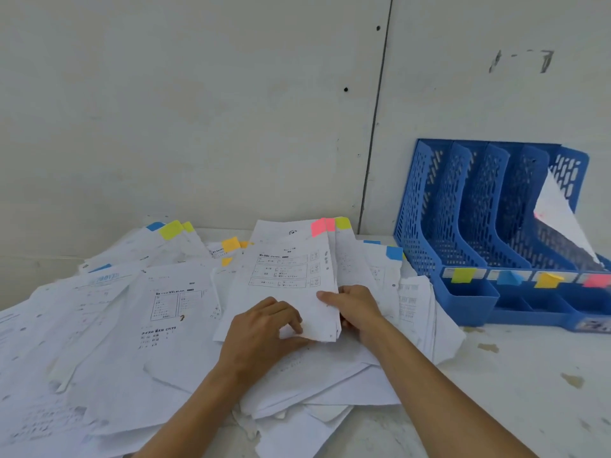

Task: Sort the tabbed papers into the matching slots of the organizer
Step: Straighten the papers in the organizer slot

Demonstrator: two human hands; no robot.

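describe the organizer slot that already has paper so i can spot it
Look right of the paper pile to the blue perforated plastic organizer against the wall. Its rightmost slot, labelled with a pink tab, alone holds a leaning white sheet.

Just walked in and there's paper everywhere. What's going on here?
A person is sorting tabbed papers. The left hand and right hand hold pink-tabbed sheets on the loose pile. The blue organizer to the right has colour-labelled slots; only its rightmost, pink one holds a paper.
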